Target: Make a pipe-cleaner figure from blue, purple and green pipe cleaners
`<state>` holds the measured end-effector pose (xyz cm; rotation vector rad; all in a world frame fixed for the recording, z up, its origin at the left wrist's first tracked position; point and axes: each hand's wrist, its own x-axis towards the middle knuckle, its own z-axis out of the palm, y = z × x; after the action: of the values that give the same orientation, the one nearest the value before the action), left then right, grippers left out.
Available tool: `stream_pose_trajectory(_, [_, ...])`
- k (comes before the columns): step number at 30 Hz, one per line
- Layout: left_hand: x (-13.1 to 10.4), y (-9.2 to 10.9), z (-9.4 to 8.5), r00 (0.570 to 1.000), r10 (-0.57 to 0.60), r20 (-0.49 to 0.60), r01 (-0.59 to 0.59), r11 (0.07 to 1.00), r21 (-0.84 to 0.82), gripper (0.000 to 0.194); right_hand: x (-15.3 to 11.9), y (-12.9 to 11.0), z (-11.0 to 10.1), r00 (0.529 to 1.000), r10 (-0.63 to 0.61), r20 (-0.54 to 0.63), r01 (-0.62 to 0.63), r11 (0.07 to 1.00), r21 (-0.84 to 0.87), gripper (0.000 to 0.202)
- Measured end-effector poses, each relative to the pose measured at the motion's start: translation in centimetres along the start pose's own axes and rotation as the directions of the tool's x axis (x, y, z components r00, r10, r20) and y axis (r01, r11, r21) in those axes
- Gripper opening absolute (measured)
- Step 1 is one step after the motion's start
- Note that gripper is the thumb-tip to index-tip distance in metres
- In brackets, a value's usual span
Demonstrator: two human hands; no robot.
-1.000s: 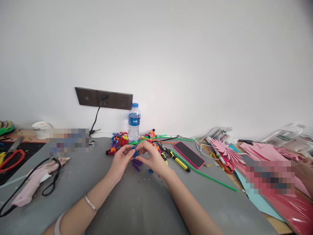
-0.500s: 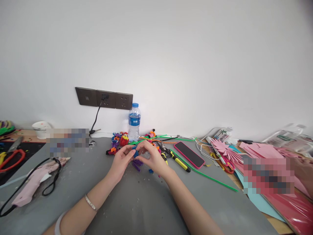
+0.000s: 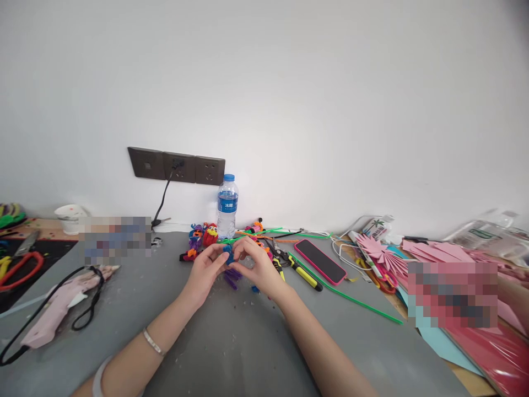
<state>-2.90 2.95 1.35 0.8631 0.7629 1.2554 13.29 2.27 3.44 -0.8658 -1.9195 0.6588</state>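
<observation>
A small blue fuzzy piece point(image 3: 228, 254), apparently coiled pipe cleaner, is pinched between my two hands above the grey mat. My left hand point(image 3: 205, 271) grips it from the left with thumb and forefinger. From the right, the bent fingers and thumb of my right hand point(image 3: 259, 266) close on the same piece. Purple pipe cleaner pieces point(image 3: 232, 279) lie just below the fingers. Behind my left hand stand a red fuzzy figure point(image 3: 210, 235) and a purple and blue one point(image 3: 195, 237). My right hand partly hides more orange and pink fuzzy items.
To the right lie yellow-handled pliers point(image 3: 305, 274), a pink-cased phone point(image 3: 320, 261) and a long green pipe cleaner point(image 3: 359, 301). A water bottle point(image 3: 227, 212) stands by the wall. At left are a pink glue gun point(image 3: 53, 317) and scissors point(image 3: 25, 270). Another person's hand point(image 3: 512, 295) is far right.
My hands stay in nearly the same place. The blue piece has turned slightly between my fingertips and shows a little more. The other person's hand at far right has shifted slightly.
</observation>
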Motion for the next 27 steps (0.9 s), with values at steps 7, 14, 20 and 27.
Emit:
stream_pose_trajectory(7, [-0.02,-0.29,-0.17,1.0,0.009,0.019,-0.009,1.0,-0.009,0.026,-0.04,0.44,0.05,0.999,-0.034,-0.011,0.034,0.999,0.002,0.018])
stream_pose_trajectory(14, [0.04,-0.3,-0.31,1.0,0.009,0.013,-0.009,0.999,0.031,0.028,0.01,0.61,-0.01,1.0,-0.031,-0.002,0.031,0.999,0.003,0.017])
stream_pose_trajectory(20, [0.11,-0.43,-0.39,0.999,0.027,0.027,-0.029,0.998,0.064,0.028,0.03,0.42,-0.16,1.0,-0.016,0.014,0.016,1.0,0.005,0.017])
stream_pose_trajectory(27, [0.04,-0.38,-0.37,0.999,0.031,0.033,-0.034,0.997,0.076,0.026,0.0,0.33,-0.22,1.0,0.005,0.027,-0.006,1.0,0.023,0.016])
